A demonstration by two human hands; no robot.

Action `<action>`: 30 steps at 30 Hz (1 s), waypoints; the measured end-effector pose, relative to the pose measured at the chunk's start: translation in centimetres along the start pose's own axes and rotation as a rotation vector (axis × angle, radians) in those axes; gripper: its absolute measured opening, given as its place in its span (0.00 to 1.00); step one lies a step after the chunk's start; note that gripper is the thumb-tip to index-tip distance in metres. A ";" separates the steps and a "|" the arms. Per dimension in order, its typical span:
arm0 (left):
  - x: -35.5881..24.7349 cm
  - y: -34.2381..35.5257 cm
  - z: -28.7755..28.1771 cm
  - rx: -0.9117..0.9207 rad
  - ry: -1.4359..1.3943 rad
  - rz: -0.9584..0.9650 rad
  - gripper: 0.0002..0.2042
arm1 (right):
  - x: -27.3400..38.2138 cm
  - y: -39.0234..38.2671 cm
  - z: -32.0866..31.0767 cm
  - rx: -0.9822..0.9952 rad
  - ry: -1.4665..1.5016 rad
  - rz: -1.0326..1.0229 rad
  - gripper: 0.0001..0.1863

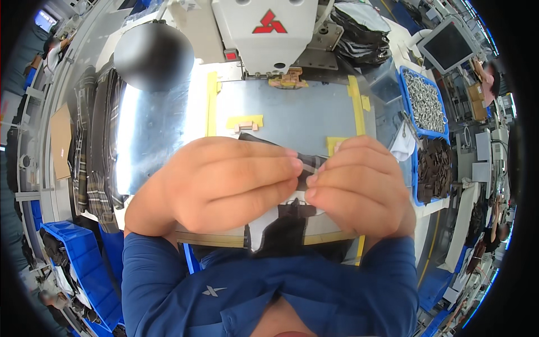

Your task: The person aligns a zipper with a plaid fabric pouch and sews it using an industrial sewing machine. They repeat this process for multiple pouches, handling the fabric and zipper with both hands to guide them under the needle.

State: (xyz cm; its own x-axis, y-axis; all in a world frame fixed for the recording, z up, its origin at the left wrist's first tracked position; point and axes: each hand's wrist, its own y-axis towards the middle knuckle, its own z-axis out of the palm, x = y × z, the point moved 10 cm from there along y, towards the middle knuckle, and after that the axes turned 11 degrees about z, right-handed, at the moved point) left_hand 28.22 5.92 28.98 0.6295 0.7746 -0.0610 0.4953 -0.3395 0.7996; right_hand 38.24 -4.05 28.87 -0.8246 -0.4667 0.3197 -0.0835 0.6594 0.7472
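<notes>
My left hand (236, 185) and my right hand (359, 185) face each other at the front of the metal work plate (286, 106), fingertips closed on a dark fabric piece (281, 230) with a plaid strip and white areas. The fingertips are close together, with a bit of plaid showing between them; my thumbs are hidden. The fabric's lower part hangs at the plate's front edge. Just beyond my left hand is a small guide on yellow tape (245, 123). The white sewing machine head (264, 42) stands at the back, above a taped fitting (287, 78).
At left lie plaid fabric stacks (95, 146) and a blue crate (78, 269). A round plate (153, 53) is upper left. At right are blue trays of metal hardware (424, 101) and brown pieces (432, 168), and a monitor (446, 44). Co-workers (493, 81) sit at the far sides.
</notes>
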 end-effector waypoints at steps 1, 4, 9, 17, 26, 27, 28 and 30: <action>0.3 -0.1 0.2 -0.011 -0.043 -0.014 0.05 | -0.2 0.0 -0.1 0.002 0.030 0.021 0.09; 1.8 -1.5 1.3 -0.050 -0.237 -0.096 0.06 | -1.3 0.2 -0.1 0.037 0.149 0.143 0.11; 5.5 -5.6 4.2 -0.406 -1.092 -0.733 0.09 | -5.3 -1.1 0.4 0.107 0.410 0.635 0.09; 5.5 -4.7 4.6 -0.156 -0.625 -0.603 0.20 | -7.8 -2.5 1.5 0.049 0.517 0.780 0.08; 5.5 -5.1 4.8 -0.166 -0.579 -0.688 0.08 | -5.5 0.0 0.7 0.100 0.315 0.550 0.08; 5.4 -5.0 4.9 -0.158 -0.577 -0.682 0.07 | -5.1 0.2 0.7 0.101 0.293 0.509 0.08; 5.4 -4.8 5.1 -0.143 -0.564 -0.673 0.07 | -4.9 -0.1 0.7 0.115 0.274 0.505 0.09; 5.4 -4.4 5.1 -0.112 -0.539 -0.655 0.08 | -4.6 -0.3 0.5 0.113 0.247 0.476 0.09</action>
State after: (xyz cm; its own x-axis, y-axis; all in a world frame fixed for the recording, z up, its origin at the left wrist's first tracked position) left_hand 32.48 8.85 22.03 0.4499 0.4266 -0.7846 0.8144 0.1645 0.5565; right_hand 41.79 -1.74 26.87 -0.6314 -0.2162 0.7447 0.1963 0.8845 0.4233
